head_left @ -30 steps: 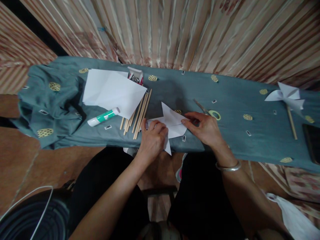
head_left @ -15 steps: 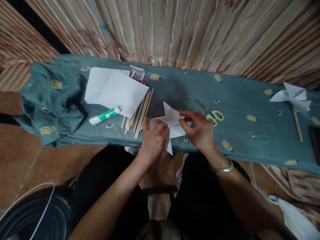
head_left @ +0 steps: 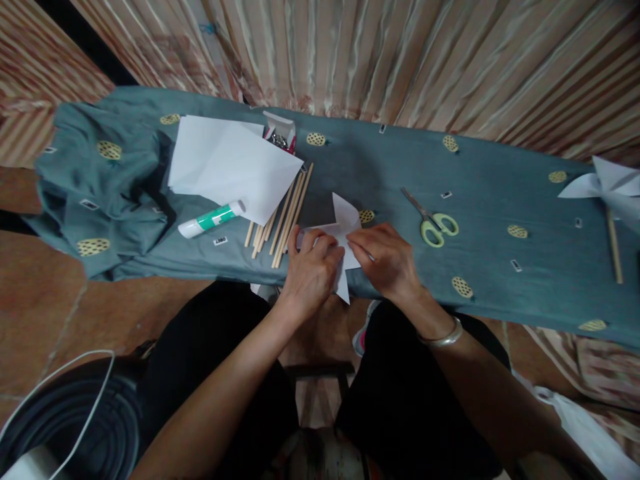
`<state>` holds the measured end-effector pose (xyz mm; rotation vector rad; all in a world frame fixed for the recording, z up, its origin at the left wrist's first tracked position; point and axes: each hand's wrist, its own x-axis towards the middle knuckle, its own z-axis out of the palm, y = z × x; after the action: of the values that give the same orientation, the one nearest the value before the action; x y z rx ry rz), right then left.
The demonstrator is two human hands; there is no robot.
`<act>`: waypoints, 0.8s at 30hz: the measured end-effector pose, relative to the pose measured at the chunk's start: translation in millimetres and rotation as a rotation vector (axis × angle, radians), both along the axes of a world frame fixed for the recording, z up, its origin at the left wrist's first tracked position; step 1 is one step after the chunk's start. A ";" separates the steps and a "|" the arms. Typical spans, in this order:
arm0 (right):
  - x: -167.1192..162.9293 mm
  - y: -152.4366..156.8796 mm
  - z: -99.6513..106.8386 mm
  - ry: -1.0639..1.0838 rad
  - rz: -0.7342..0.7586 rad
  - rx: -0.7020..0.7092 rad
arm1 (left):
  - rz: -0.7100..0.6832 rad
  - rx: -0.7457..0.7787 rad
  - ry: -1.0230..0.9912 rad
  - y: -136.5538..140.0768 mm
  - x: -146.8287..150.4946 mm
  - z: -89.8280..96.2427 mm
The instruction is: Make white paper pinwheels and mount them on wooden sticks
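A white paper pinwheel (head_left: 344,215) with pointed blades lies at the table's front edge, between my two hands. My left hand (head_left: 311,268) presses on its left side with curled fingers, closed on the paper near the middle. With thumb and fingers pinched together, my right hand (head_left: 383,259) holds a right-hand part of the paper close to the centre. The fingers hide part of the folds. Wooden sticks (head_left: 290,217) lie just left of my left hand. Green-handled scissors (head_left: 431,220) rest to the right of my right hand, their blades pointing away.
White paper sheets (head_left: 225,160) lie at the back left, a glue stick (head_left: 212,219) in front of them. Behind them stands a small open box (head_left: 280,133) of metal pieces. A finished-looking pinwheel on a stick (head_left: 614,240) lies far right on the patterned cloth (head_left: 490,267).
My right hand has moved left toward the pinwheel's centre, bringing a paper corner inward. My left hand stays pressed on the paper. The whole view has shifted slightly.
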<state>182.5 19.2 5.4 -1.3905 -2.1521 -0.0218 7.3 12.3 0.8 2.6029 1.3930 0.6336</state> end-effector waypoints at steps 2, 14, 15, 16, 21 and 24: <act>-1.3 -1.3 -0.2 -0.024 0.000 -0.032 | 0.001 0.011 0.008 -0.3 -0.1 -0.6; -3.8 0.7 1.3 -0.004 -0.005 -0.079 | 0.032 -0.001 -0.018 -2.5 1.1 -0.2; -1.4 1.0 4.3 0.030 -0.019 -0.056 | 0.028 -0.007 -0.016 -2.4 0.9 0.1; 1.7 1.3 7.8 0.068 -0.040 -0.029 | 0.025 -0.010 -0.014 -2.4 0.7 0.4; 21.1 0.2 24.6 0.161 -0.201 0.049 | 0.013 0.008 -0.014 -2.4 0.1 1.1; 30.6 -1.3 28.4 0.097 -0.294 0.010 | 0.018 0.028 -0.016 -2.2 0.1 1.6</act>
<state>213.0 17.9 33.9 -1.6553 -1.8512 -0.0753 7.4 10.1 2.4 2.6034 1.4152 0.6792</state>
